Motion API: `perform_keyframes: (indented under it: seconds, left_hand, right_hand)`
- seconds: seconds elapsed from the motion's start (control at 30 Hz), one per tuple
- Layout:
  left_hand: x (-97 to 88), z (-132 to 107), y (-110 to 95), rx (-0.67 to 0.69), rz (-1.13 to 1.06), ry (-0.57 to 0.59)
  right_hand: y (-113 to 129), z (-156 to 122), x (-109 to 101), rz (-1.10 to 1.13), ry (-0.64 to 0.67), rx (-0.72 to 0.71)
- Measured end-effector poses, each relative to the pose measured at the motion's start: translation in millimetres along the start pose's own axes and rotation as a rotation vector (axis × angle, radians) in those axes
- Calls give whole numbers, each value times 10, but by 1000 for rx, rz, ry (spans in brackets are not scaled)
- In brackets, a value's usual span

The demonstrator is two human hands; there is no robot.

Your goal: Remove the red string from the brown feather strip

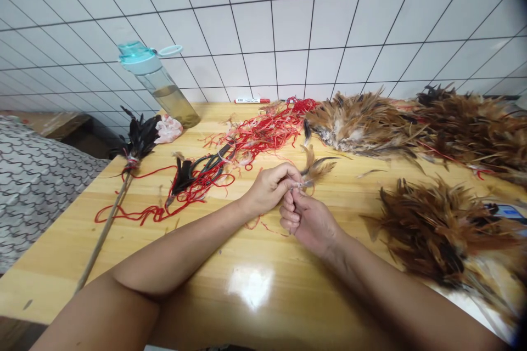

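Note:
Above the middle of the table my two hands meet at the base of a small bunch of brown feathers (pixel 320 169). My left hand (pixel 274 189) is closed, thumb and forefinger pinching the pale quill ends. Just below it, my right hand (pixel 310 220) also pinches there, its other fingers curled in. The feather tips fan out to the right, while the fingers partly hide the quills. Left of my hands lie tangled red yarn (pixel 197 189), dark-handled scissors (pixel 212 164) and a black feather (pixel 182 176).
A stick with black feathers (pixel 142 134) tied on lies at the left. Behind it a water bottle (pixel 164 85) stands by crumpled pinkish plastic (pixel 168 129). Red yarn scraps (pixel 272 129) and a marker (pixel 252 101) lie at the back. Brown feather piles (pixel 362 123) cover the right side.

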State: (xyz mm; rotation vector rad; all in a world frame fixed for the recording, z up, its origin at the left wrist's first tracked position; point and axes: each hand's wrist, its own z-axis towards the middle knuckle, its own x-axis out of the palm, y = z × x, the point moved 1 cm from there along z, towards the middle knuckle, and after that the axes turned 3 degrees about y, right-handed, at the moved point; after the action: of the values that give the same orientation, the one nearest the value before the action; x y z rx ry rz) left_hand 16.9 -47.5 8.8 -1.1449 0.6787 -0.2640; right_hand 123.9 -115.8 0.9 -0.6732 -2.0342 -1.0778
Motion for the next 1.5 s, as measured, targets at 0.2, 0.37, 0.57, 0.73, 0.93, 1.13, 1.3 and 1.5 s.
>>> perform_keyframes:
  seconds: [0.2,0.37,0.57,0.73,0.93,1.13,1.3,1.5]
  left_hand:
    - [-21,9,-17,35,-62,53]
    - [-54,17,47,4,-23,-26]
    - [-130,25,112,-28,-29,-69]
    - [-132,13,125,-45,-96,-27]
    - [-113,16,120,-90,-166,-17]
    - [-82,17,101,-119,-247,20]
    - [-73,3,112,-147,-218,37]
    - [-65,-4,105,-149,-232,49]
  right_hand:
    - [11,-10,7,-16,8,14]
    - [20,1,8,-238,-15,-30]
    - [200,37,-90,-768,-231,-467]
    - [357,53,-145,-1091,-300,-699]
    - [363,39,-174,-1525,-265,-850]
    - [396,-8,-172,-1820,-316,-959]
    - [392,-31,-150,-2016,-370,-956]
    - [378,-19,-155,-2213,-375,-924]
